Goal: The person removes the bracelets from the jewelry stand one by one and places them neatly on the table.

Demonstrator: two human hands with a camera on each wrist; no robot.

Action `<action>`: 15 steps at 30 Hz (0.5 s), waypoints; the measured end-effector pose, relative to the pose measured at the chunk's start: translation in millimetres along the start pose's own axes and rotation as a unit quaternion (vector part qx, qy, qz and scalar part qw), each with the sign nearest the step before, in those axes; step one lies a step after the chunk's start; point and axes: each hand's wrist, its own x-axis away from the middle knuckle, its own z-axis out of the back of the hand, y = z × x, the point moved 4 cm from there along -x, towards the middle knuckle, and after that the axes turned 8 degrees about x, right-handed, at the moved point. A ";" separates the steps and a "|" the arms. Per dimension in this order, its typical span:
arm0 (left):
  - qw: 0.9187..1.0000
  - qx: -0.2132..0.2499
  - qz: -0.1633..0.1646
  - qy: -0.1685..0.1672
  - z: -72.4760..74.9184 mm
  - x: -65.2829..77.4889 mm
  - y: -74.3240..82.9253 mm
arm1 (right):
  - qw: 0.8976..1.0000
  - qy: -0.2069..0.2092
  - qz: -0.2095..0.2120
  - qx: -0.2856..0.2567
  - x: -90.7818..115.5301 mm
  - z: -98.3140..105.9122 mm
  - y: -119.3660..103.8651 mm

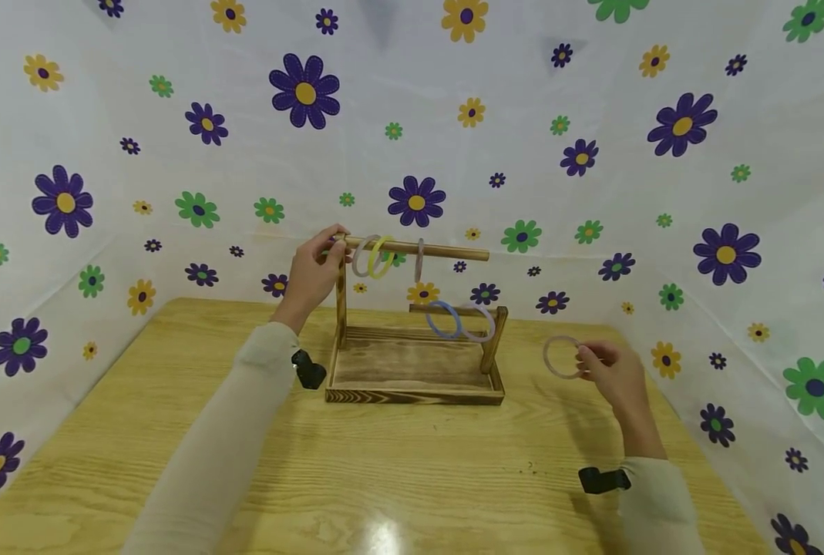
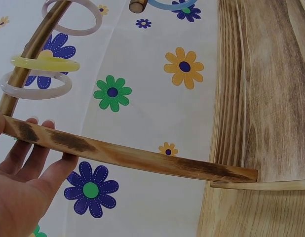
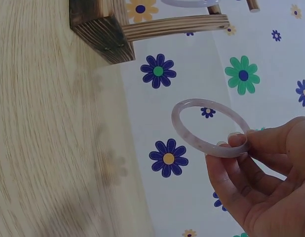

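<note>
A wooden bangle stand (image 1: 415, 398) stands mid-table, with two rods above a shallow tray. My left hand (image 1: 314, 266) grips the top of its left post (image 2: 133, 157), fingers behind the wood. On the upper rod (image 1: 453, 253) hang a yellow bangle (image 2: 46, 64), a whitish bangle (image 2: 36, 94) beside it and a pale bangle (image 2: 73, 32) farther along. The lower rod carries a blue bangle (image 1: 446, 336) and a pale lilac bangle (image 1: 492, 327). Right of the stand, my right hand (image 1: 613, 374) pinches a translucent pale lilac bangle (image 3: 194, 141) between thumb and fingers, apart from the rods.
The light wooden table (image 1: 412, 470) extends in front of and beside the stand. Behind it and at both sides hangs a white flowered sheet (image 1: 356, 169). A few small dark specks (image 1: 531, 467) lie on the table at right.
</note>
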 end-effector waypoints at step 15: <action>1.000 -0.003 -0.009 0.004 0.0 0.2 -1.5 | 1.000 0.002 -0.023 0.009 -1.2 9.3 10.9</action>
